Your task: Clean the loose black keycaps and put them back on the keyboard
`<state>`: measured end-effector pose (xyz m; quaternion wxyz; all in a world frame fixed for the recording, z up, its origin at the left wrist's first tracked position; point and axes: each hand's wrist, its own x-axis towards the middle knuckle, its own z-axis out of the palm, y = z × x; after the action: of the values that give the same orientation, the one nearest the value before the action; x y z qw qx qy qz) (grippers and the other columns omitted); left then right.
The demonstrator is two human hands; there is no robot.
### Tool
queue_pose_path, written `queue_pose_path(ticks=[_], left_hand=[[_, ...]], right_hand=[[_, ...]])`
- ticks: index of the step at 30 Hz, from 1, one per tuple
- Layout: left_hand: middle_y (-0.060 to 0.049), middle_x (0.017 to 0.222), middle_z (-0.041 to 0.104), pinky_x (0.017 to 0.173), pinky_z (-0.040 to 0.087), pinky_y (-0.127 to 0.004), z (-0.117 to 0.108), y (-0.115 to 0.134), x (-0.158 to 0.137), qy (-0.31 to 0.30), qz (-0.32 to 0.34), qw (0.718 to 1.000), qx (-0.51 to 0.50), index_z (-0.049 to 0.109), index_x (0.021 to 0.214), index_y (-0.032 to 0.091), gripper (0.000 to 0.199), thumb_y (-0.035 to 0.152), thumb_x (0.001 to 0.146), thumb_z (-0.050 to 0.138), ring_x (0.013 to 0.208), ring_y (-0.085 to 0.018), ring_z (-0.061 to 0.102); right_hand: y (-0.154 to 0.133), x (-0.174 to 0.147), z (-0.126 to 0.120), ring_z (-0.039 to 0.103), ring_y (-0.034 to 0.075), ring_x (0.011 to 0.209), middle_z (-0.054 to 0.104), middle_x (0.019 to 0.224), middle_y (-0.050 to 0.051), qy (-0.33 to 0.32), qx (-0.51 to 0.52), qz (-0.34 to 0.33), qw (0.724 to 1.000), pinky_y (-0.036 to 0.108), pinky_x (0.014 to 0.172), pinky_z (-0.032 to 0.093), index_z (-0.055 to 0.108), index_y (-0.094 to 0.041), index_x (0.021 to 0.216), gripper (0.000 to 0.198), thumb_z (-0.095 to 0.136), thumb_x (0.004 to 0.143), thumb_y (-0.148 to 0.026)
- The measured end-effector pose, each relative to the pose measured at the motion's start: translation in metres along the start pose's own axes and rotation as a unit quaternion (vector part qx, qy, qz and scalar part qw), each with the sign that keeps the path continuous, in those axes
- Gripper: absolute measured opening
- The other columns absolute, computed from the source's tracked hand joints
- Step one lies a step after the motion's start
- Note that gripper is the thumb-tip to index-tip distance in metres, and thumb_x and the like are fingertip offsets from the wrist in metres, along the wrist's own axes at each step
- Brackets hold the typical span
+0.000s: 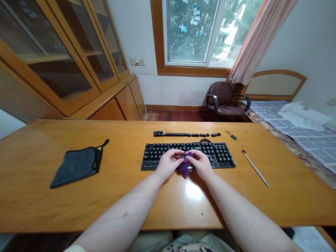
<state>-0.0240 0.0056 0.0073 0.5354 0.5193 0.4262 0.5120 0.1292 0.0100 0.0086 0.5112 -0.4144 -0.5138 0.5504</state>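
Note:
Over the front of a black keyboard (178, 145), my left hand (170, 162) pinches a small black keycap (183, 156) between thumb and fingers. My right hand (201, 162) is closed on a purple cloth (184, 170), which is pressed against the keycap and hangs down past the keyboard's front edge. Both hands meet at the cloth and partly hide the keys beneath. Some keycaps are off the keyboard's front row. Behind it, several loose black keycaps (193, 135) lie in a line, with a long spacebar (174, 134) among them.
A folded dark grey cloth (76, 166) lies on the wooden table (126, 206) at left. To the right are a wire keycap puller (233, 137) and a thin brush (256, 169). Beyond the table stand a chair (220, 94), a bed (307, 129) and a cabinet (115, 101).

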Motion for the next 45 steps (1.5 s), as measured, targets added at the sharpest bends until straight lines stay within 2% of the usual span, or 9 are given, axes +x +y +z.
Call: queue_pose_path(ticks=[4, 8, 12, 21, 28, 32, 36, 41, 45], left_hand=[[-0.004, 0.091, 0.063, 0.083, 0.051, -0.033, -0.001, -0.001, 0.001, 0.047, 0.054, 0.997, 0.034, 0.063, 0.082, 0.016, 0.018, 0.017, 0.065, 0.068, 0.084, -0.015, 0.061], [-0.004, 0.087, 0.063, 0.082, 0.051, -0.032, -0.002, -0.002, 0.002, 0.075, 0.050, 0.995, 0.042, 0.061, 0.083, 0.015, 0.019, 0.018, 0.065, 0.068, 0.082, -0.015, 0.061], [-0.004, 0.085, 0.063, 0.078, 0.052, -0.031, -0.003, -0.005, 0.002, 0.064, 0.062, 0.993, 0.081, 0.061, 0.087, 0.015, 0.021, 0.015, 0.066, 0.066, 0.079, -0.014, 0.061], [-0.001, 0.091, 0.065, 0.080, 0.053, -0.030, -0.004, -0.005, -0.010, -0.006, 0.128, 0.951, 0.282, 0.063, 0.094, 0.021, 0.030, 0.006, 0.069, 0.057, 0.083, -0.014, 0.062], [-0.002, 0.089, 0.065, 0.079, 0.054, -0.029, -0.001, -0.008, -0.007, 0.010, 0.099, 0.970, 0.223, 0.062, 0.091, 0.020, 0.025, 0.007, 0.071, 0.054, 0.080, -0.013, 0.064], [-0.003, 0.090, 0.065, 0.079, 0.054, -0.030, -0.002, -0.008, -0.006, 0.028, 0.092, 0.971, 0.220, 0.063, 0.091, 0.019, 0.023, 0.008, 0.071, 0.056, 0.081, -0.014, 0.064], [-0.003, 0.101, 0.064, 0.084, 0.052, -0.031, -0.003, -0.007, -0.006, 0.025, 0.103, 0.963, 0.248, 0.062, 0.103, 0.021, 0.032, 0.010, 0.074, 0.056, 0.088, -0.014, 0.064], [-0.001, 0.098, 0.063, 0.086, 0.050, -0.031, -0.004, -0.003, -0.005, 0.039, 0.132, 0.942, 0.307, 0.057, 0.117, 0.026, 0.046, 0.010, 0.074, 0.057, 0.086, -0.014, 0.062], [-0.001, 0.083, 0.060, 0.079, 0.050, -0.031, -0.010, 0.002, -0.003, 0.070, 0.193, 0.914, 0.349, 0.059, 0.115, 0.025, 0.036, 0.020, 0.079, 0.058, 0.080, -0.015, 0.059]], right_hand=[[0.002, 0.001, -0.003, 0.056, 0.012, 0.055, 0.066, 0.071, 0.002, 0.012, 0.003, -0.003, 1.000, 0.027, 0.055, 0.049, 0.068, -0.019, 0.081, 0.020, 0.072, 0.064, -0.030], [0.008, 0.004, -0.006, 0.055, 0.012, 0.053, 0.065, 0.068, 0.001, 0.013, 0.045, 0.011, 0.999, 0.027, 0.054, 0.049, 0.067, -0.018, 0.086, 0.026, 0.072, 0.063, -0.030], [0.011, 0.005, -0.005, 0.057, 0.012, 0.057, 0.066, 0.072, 0.002, 0.017, 0.096, 0.015, 0.995, 0.026, 0.054, 0.049, 0.065, -0.019, 0.091, 0.033, 0.074, 0.061, -0.030], [0.007, 0.001, -0.001, 0.054, 0.010, 0.048, 0.064, 0.064, -0.001, -0.050, 0.023, 0.078, 0.995, 0.024, 0.047, 0.045, 0.065, -0.017, 0.082, 0.028, 0.076, 0.058, -0.026], [0.009, 0.005, -0.003, 0.051, 0.010, 0.043, 0.058, 0.050, -0.003, -0.058, 0.082, 0.094, 0.990, 0.024, 0.046, 0.044, 0.063, -0.016, 0.078, 0.023, 0.071, 0.065, -0.034], [0.014, 0.004, -0.002, 0.054, 0.010, 0.050, 0.063, 0.063, -0.001, -0.064, 0.072, 0.080, 0.992, 0.024, 0.050, 0.046, 0.063, -0.017, 0.087, 0.027, 0.072, 0.065, -0.031], [0.013, 0.002, 0.000, 0.055, 0.010, 0.051, 0.064, 0.070, 0.000, -0.066, 0.020, 0.064, 0.996, 0.024, 0.049, 0.046, 0.062, -0.018, 0.089, 0.029, 0.072, 0.065, -0.030], [0.009, 0.003, 0.000, 0.048, 0.009, 0.043, 0.058, 0.058, -0.003, -0.013, 0.036, 0.055, 0.998, 0.024, 0.043, 0.042, 0.061, -0.018, 0.084, 0.026, 0.068, 0.069, -0.036], [0.007, 0.006, -0.005, 0.045, 0.010, 0.041, 0.055, 0.054, -0.004, 0.053, 0.001, 0.015, 0.998, 0.024, 0.040, 0.040, 0.061, -0.019, 0.085, 0.025, 0.067, 0.070, -0.038]])
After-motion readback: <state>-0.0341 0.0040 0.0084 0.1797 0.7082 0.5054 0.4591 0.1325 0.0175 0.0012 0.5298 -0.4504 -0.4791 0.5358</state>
